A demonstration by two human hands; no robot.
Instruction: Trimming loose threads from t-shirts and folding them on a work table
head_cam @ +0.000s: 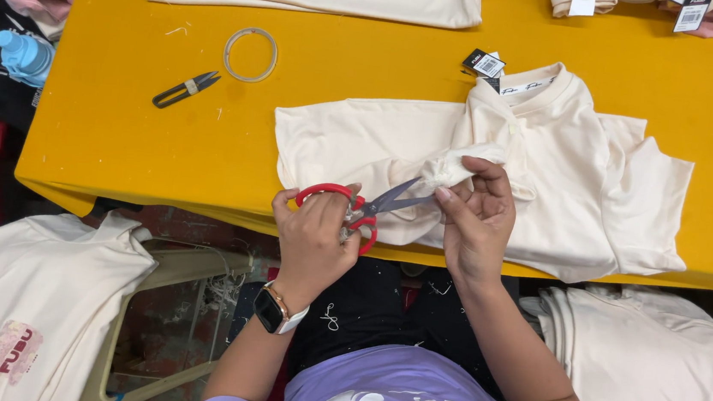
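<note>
At lower centre of the frame, the left hand (312, 238) is gripping red-handled scissors (362, 207), blades parted, while the right hand (477, 217) is pinching a bunched fold of the cream shirt (581, 186) lying on the yellow surface (122, 128)

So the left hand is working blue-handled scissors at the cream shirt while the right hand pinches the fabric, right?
Not quite: the head view shows red handles on the scissors, not blue. The rest stands: the left hand works them at the cream shirt while the right hand pinches the fabric.
</note>
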